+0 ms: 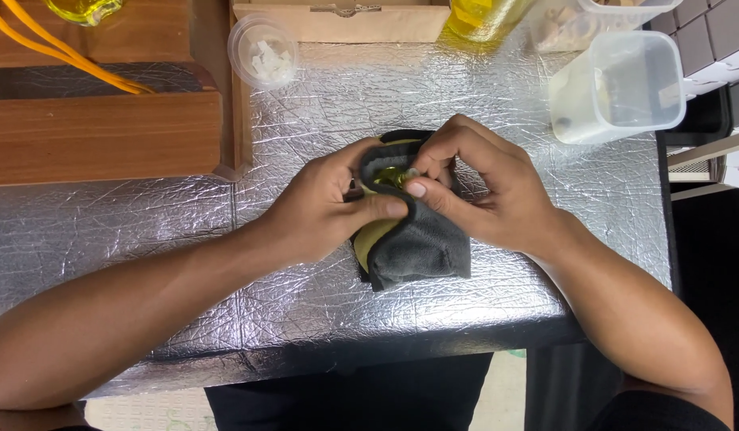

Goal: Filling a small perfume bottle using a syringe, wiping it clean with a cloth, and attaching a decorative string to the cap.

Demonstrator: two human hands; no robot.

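Left hand point(322, 207) and right hand point(485, 195) both closed, pinching a dark grey cloth point(417, 239) around a small gold-coloured object point(393, 175), possibly metal, over the foil-covered worktop point(306, 295). Risk: object slips from the fold and rolls off if pinch loosens.
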